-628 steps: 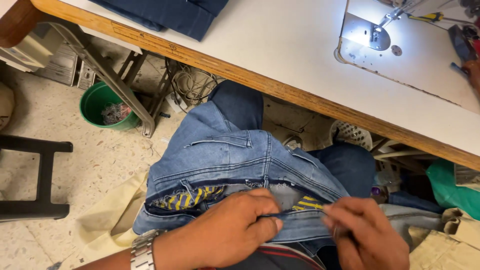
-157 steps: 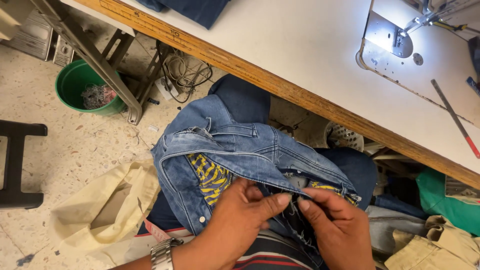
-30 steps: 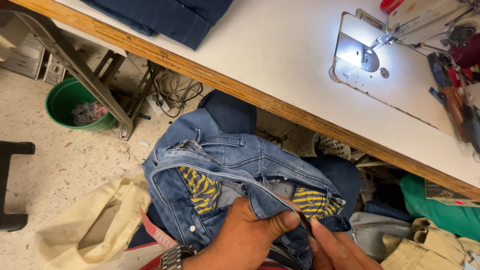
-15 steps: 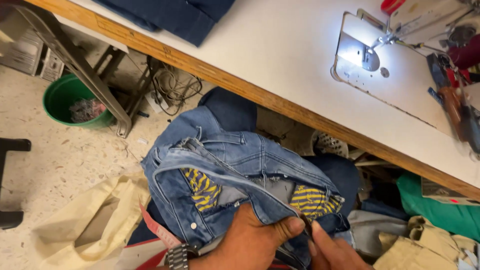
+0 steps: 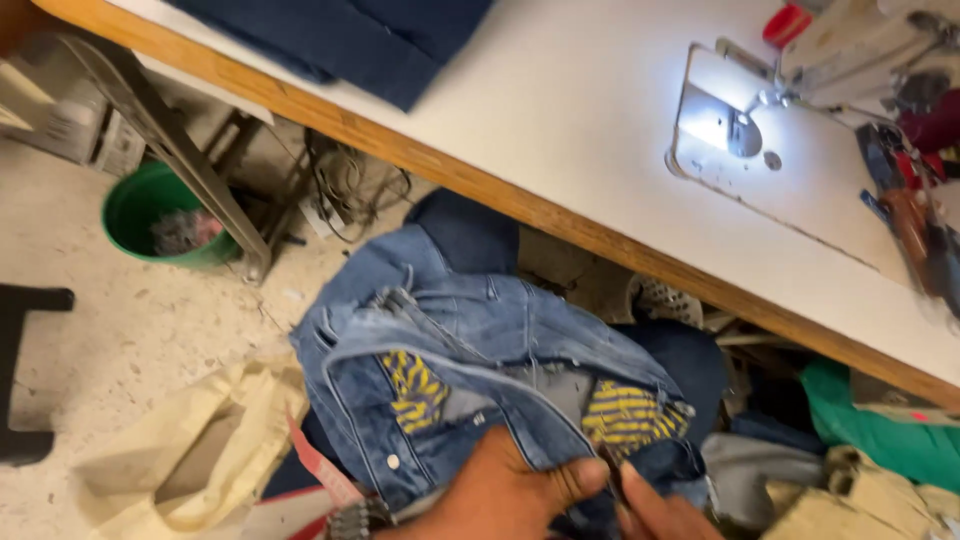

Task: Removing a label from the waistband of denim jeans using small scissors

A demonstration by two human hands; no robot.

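A pair of light blue jeans (image 5: 470,330) lies across my lap below the table, waistband opened up, showing yellow-and-dark striped pocket linings (image 5: 625,410). My left hand (image 5: 500,495) grips the waistband fabric at the bottom of the view, thumb pressed toward the seam. Only the fingers of my right hand (image 5: 655,510) show at the bottom edge; they pinch the same denim close to the left thumb. A watch sits on my left wrist.
A white sewing table with a wooden edge (image 5: 560,215) runs diagonally above. A lit sewing machine (image 5: 740,120) stands at top right, dark blue cloth (image 5: 340,35) at top left. On the floor: a green bucket (image 5: 165,215), a cream bag (image 5: 185,455), piled fabric at right.
The view has drifted so both hands sit lower, partly cut off at the bottom edge. The jeans waistband has been opened wider since the earliest frames, exposing both striped linings.
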